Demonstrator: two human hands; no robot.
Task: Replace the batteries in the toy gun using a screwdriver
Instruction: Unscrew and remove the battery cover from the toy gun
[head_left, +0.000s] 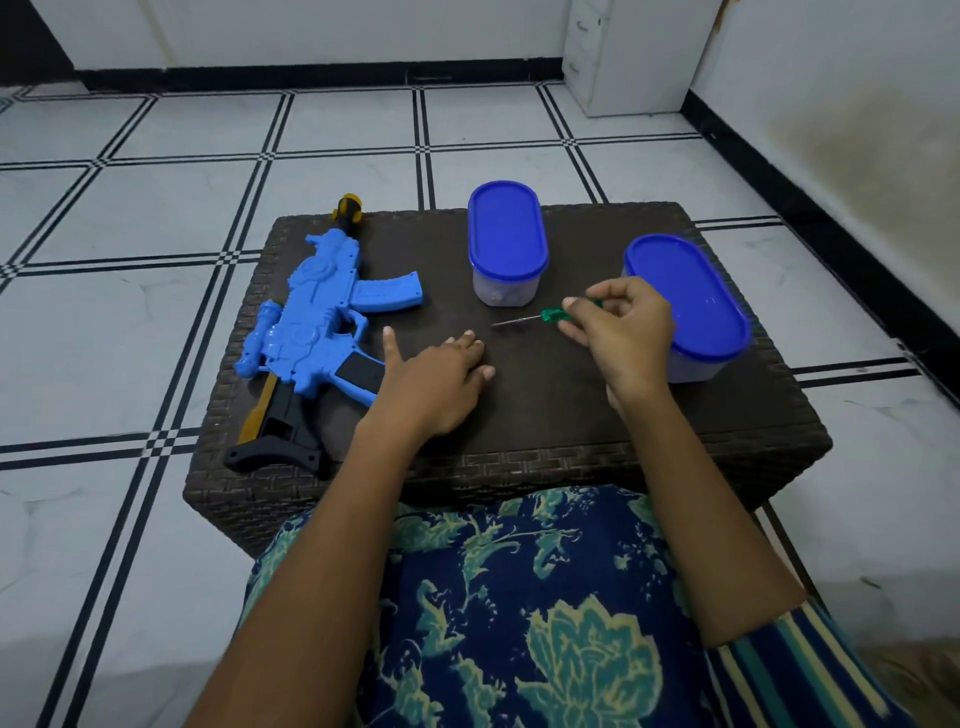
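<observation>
Barely begun: right hand (618, 338) pinches the screwdriver (550, 315), right of the untouched toy gun (317, 317); left hand (441, 379) lies relaxed on the desk (545, 415) beside it; unscrewing not yet started

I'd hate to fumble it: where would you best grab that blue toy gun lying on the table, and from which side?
Probably the pistol grip with its black panel, reached from the right by the left hand. The toy gun lies flat on its side on the table, and that grip juts toward the table's middle, close beside the hand's thumb.
</observation>
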